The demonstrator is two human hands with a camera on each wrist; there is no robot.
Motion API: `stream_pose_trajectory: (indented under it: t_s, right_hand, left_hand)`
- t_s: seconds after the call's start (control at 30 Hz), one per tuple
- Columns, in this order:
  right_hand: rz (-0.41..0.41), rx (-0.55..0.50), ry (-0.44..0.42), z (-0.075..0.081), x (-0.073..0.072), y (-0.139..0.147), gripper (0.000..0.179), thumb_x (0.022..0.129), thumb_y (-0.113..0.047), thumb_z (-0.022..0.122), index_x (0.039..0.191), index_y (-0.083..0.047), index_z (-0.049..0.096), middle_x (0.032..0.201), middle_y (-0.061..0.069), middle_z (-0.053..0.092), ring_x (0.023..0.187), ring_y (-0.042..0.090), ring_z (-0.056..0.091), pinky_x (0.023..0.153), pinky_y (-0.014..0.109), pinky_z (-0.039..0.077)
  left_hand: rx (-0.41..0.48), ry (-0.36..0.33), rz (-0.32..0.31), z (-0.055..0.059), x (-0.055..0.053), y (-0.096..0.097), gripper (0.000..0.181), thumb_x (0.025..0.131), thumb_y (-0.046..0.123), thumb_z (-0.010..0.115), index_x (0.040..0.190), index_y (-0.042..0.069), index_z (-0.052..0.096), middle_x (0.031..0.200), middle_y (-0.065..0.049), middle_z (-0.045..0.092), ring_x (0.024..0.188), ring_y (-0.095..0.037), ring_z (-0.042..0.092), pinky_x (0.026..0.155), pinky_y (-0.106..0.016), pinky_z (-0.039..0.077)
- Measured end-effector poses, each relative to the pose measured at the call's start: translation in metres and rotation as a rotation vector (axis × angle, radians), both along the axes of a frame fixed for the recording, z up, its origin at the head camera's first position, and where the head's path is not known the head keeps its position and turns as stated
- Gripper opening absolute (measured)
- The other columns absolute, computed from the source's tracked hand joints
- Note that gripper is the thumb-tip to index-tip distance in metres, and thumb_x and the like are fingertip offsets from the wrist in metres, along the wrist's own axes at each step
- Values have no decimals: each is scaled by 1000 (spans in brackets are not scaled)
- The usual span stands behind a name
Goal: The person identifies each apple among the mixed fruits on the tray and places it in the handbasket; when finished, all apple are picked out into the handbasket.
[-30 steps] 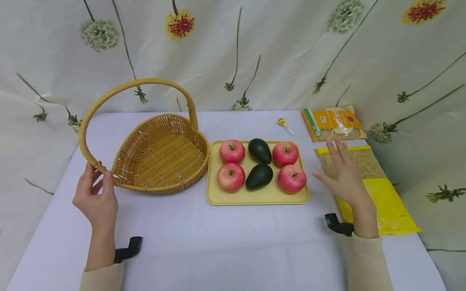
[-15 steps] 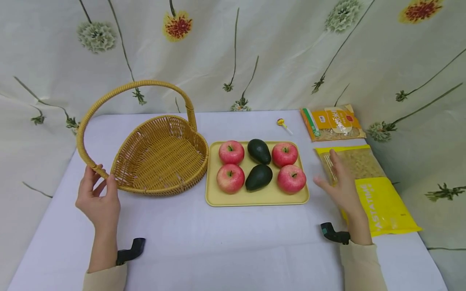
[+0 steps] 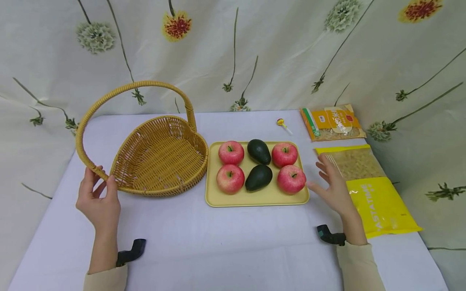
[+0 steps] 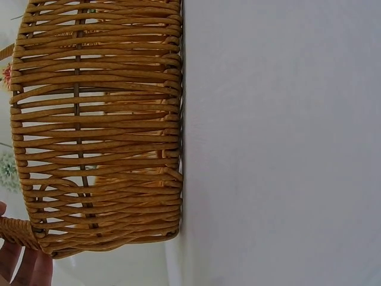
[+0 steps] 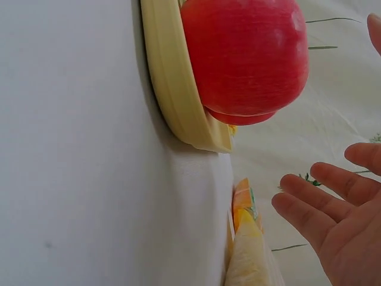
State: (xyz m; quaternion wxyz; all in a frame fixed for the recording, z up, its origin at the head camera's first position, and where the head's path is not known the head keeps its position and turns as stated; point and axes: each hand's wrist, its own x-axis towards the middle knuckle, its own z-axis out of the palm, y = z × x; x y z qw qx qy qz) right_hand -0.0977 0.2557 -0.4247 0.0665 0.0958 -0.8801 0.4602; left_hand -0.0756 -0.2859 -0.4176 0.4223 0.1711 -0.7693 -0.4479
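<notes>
At the left of the head view, my left hand (image 3: pixel 99 202) grips the lower end of the handle of a woven wicker basket (image 3: pixel 160 157), whose inside shows no contents. The left wrist view shows the basket's side (image 4: pixel 95 131) close up, with fingers (image 4: pixel 27 265) around the handle's base. My right hand (image 3: pixel 335 190) hovers with spread, slightly bent fingers between the yellow tray (image 3: pixel 255 199) and the pasta bag (image 3: pixel 378 202), holding nothing. Nearest to it is the front right apple (image 3: pixel 291 179), apart from the palm in the right wrist view.
Several red apples (image 3: pixel 231 152) and two dark avocados (image 3: pixel 259 177) lie on the tray. Behind it is a lollipop (image 3: pixel 284 125). An orange grain packet (image 3: pixel 333 123) lies at the back right. A flowered cloth (image 3: pixel 211 52) hangs behind the white table (image 3: pixel 218 250).
My right hand has moved left and toward me, from above the pasta bag to beside the tray, its fingers bending a little. My left hand has stayed on the basket's handle.
</notes>
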Motion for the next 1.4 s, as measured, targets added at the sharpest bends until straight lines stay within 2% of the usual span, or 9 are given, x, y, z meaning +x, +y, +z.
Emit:
stream_pose_trajectory:
  t_s: [0.3, 0.57, 0.97, 1.4]
  right_hand:
    - [13, 13, -21, -2, 0, -5, 93, 81, -9, 77, 156, -11, 23, 151, 25, 36, 132, 45, 44, 102, 62, 42]
    - [19, 7, -26, -3, 0, -8, 91, 82, -11, 77, 156, -20, 25, 151, 23, 37, 132, 43, 45, 103, 61, 42]
    - [59, 11, -28, -8, 0, -12, 85, 82, -10, 76, 153, -7, 29, 149, 22, 39, 130, 43, 47, 102, 60, 43]
    - [85, 73, -97, -11, -1, -19, 87, 83, -23, 77, 152, -2, 29, 153, 22, 36, 132, 41, 45, 103, 58, 45]
  left_hand:
    - [4, 7, -11, 1, 2, 1, 46, 90, 10, 67, 133, 25, 60, 118, 5, 67, 111, -8, 63, 88, -11, 51]
    - [-2, 2, -6, 1, 1, 1, 46, 90, 9, 67, 133, 25, 60, 119, 3, 68, 111, -8, 63, 88, -10, 51]
    - [-6, -8, -5, 0, 2, 1, 46, 91, 11, 67, 134, 26, 60, 120, 4, 67, 112, -12, 63, 89, -11, 51]
    - [-13, -5, -1, 0, 1, 1, 46, 91, 10, 67, 134, 26, 60, 120, 3, 67, 111, -8, 62, 89, -11, 51]
